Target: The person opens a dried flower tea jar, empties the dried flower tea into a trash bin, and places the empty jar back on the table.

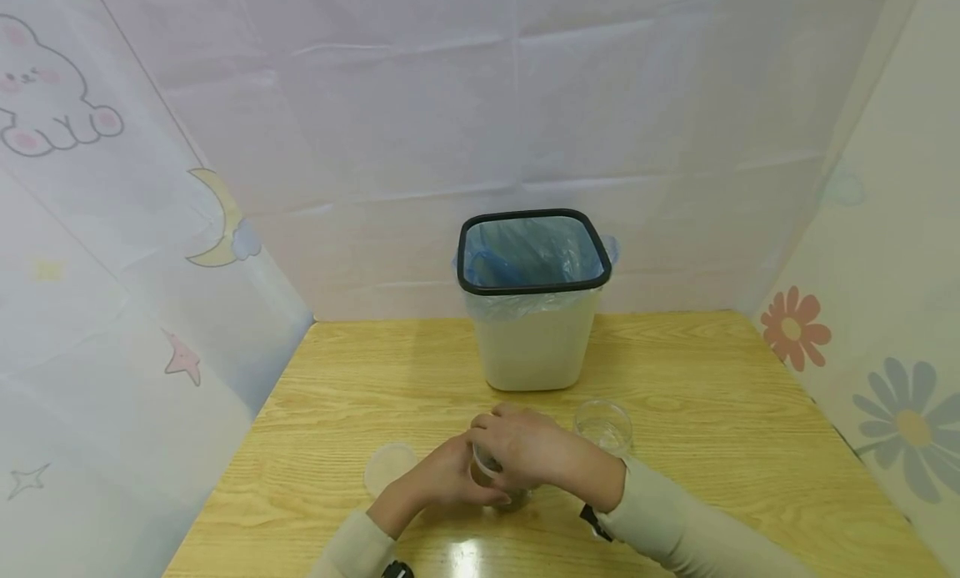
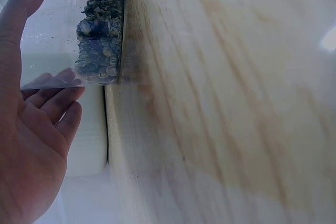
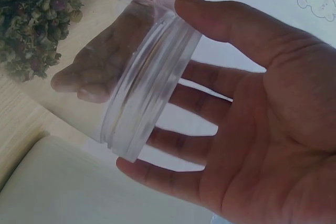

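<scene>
Wooden table (image 1: 697, 386) — both hands (image 1: 444, 475) (image 1: 525, 446) grip a clear jar (image 2: 60, 35) — dried buds (image 3: 37, 24) inside.

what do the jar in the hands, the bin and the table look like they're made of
Jar: clear, glossy plastic or glass, can't tell which; dried buds show through. Bin: probably plastic, smooth and pale with a black rim. Table: wood or wood print, from the grain lines; it reflects light brightly, so likely glossy.
</scene>
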Available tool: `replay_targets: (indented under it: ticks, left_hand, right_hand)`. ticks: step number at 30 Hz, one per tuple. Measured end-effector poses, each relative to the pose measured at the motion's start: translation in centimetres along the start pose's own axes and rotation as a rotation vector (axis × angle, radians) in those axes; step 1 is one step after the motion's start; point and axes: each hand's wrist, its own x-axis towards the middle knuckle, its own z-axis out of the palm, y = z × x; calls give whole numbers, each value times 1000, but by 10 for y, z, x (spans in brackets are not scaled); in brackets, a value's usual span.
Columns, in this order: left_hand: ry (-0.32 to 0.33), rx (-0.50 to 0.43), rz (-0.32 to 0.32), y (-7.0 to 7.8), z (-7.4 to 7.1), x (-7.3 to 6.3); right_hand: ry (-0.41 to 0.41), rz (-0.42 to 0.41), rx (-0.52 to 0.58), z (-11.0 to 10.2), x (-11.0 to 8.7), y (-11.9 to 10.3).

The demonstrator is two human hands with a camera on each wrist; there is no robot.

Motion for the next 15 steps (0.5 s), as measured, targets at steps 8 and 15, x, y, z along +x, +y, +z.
replay_targets:
  ticks: [8, 15]
  left_hand:
    - [2, 12, 2, 1, 0, -2]
    - [15, 5, -25, 1, 0, -1]
  right_hand:
    - [-56, -48, 14, -3, 0, 2]
    - [19, 6, 46, 2, 3, 2]
